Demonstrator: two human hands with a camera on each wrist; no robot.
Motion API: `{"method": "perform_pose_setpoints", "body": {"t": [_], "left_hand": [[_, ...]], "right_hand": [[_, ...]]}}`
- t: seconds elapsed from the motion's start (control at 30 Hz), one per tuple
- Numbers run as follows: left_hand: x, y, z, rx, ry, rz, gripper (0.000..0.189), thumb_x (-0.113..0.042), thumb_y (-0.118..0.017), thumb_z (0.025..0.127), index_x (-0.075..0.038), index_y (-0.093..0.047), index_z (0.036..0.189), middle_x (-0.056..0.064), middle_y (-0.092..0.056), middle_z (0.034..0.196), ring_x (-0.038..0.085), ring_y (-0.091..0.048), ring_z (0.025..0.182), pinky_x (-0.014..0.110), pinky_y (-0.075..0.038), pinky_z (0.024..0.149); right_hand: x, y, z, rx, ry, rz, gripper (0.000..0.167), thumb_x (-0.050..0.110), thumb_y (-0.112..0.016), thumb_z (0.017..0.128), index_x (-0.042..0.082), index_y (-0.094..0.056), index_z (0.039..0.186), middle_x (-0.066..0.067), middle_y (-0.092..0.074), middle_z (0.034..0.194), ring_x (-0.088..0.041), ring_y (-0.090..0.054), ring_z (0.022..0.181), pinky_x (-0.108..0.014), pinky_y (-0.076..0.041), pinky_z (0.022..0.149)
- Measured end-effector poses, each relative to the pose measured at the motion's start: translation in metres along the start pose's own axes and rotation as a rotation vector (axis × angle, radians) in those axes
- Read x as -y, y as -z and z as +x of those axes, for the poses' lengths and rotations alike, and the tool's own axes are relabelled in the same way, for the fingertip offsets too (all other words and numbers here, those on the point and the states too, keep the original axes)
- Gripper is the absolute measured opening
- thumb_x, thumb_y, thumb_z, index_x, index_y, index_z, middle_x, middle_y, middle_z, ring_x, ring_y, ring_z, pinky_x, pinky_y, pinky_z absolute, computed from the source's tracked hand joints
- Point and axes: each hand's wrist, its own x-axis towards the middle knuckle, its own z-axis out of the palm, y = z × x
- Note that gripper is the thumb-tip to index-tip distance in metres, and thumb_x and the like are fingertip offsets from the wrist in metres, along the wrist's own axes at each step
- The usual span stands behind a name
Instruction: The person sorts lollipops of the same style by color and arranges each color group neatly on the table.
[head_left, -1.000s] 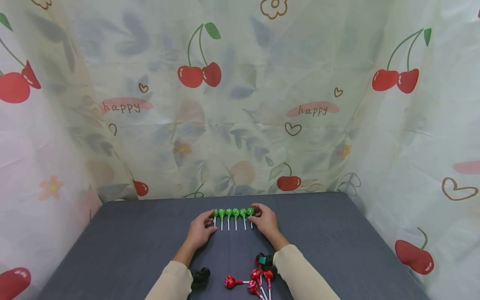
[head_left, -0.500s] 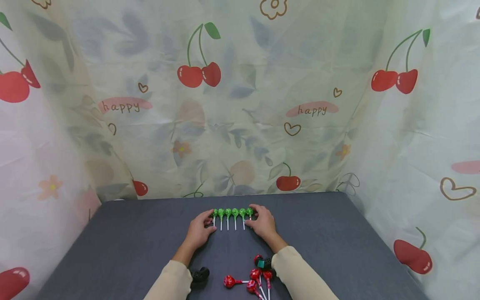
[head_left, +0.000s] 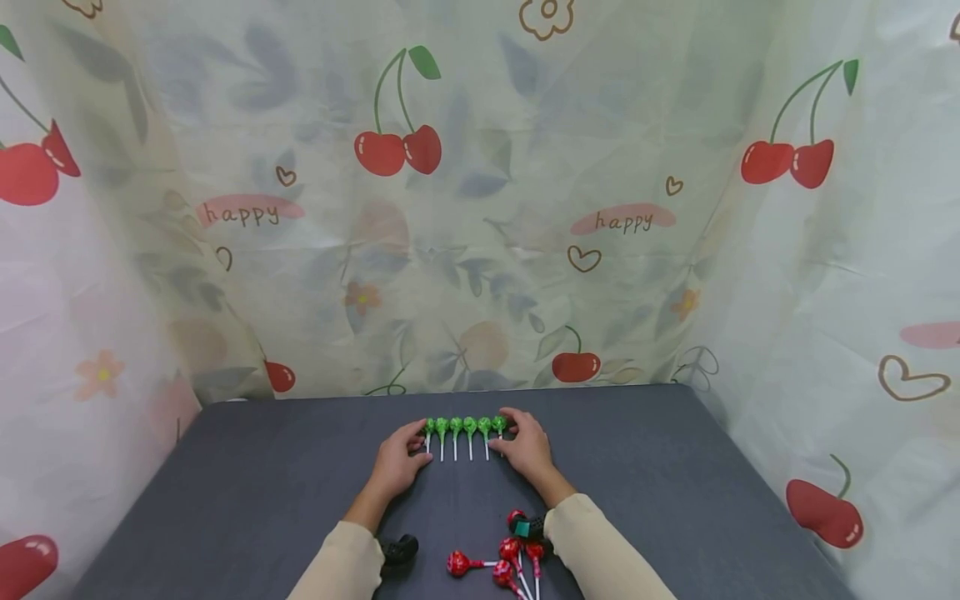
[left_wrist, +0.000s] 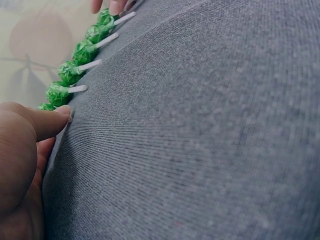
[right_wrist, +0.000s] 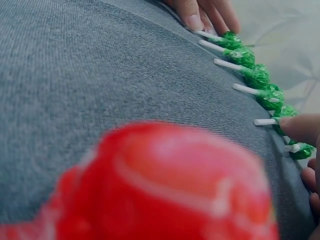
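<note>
Several green-wrapped lollipops (head_left: 456, 425) lie side by side in a straight row on the dark grey cloth, white sticks pointing toward me. At the row's left end rests my left hand (head_left: 399, 457), its thumb (left_wrist: 59, 119) by the end lollipop's stick and its other fingers beyond, partly hidden. My right hand (head_left: 527, 442) is at the other end. Its thumb (right_wrist: 297, 127) touches the second lollipop from that end, and its fingers lie beside the last lollipop (right_wrist: 301, 150). Both hands have relaxed, slightly bent fingers.
Loose red-wrapped lollipops (head_left: 459, 563) lie in a jumble nearer me, between the forearms. One red lollipop (right_wrist: 185, 185) looms close in the right wrist view. Behind the table (head_left: 247, 500) hangs a cherry-print curtain (head_left: 480, 208).
My right thumb has moved left, from the end lollipop to the one beside it. The left hand stays at its end, and the row looks nearly the same.
</note>
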Motion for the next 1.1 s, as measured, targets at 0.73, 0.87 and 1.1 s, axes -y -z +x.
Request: {"method": "perform_pose_setpoints", "body": {"t": [0.73,0.87,1.1], "left_hand": [[0.000,0.002,-0.003,-0.049,0.011,-0.092,0.059,-0.002,-0.075,0.084,-0.004,-0.053,0.138,0.017,-0.059,0.123,0.028,-0.063,0.103,0.043,-0.051,0.088],[0.002,0.002,-0.003,-0.053,0.017,-0.092,0.059,-0.003,-0.075,0.084,-0.004,-0.053,0.138,0.017,-0.059,0.123,0.028,-0.063,0.103,0.042,-0.051,0.088],[0.001,0.000,-0.002,-0.048,0.042,-0.101,0.060,-0.005,-0.077,0.082,-0.003,-0.054,0.137,0.017,-0.059,0.124,0.027,-0.063,0.103,0.042,-0.052,0.087]], "right_hand": [[-0.004,0.010,-0.006,0.019,-0.056,0.205,0.056,0.016,-0.081,0.080,0.009,-0.059,0.131,-0.012,-0.061,0.116,-0.026,-0.063,0.098,-0.044,-0.052,0.082],[-0.006,0.012,-0.007,0.025,-0.049,0.227,0.056,0.014,-0.081,0.079,0.006,-0.059,0.130,-0.014,-0.061,0.117,-0.026,-0.063,0.097,-0.043,-0.053,0.080],[-0.007,0.016,-0.008,0.035,-0.041,0.250,0.057,0.011,-0.081,0.079,0.003,-0.058,0.130,-0.016,-0.061,0.117,-0.028,-0.064,0.097,-0.043,-0.053,0.079]]}}
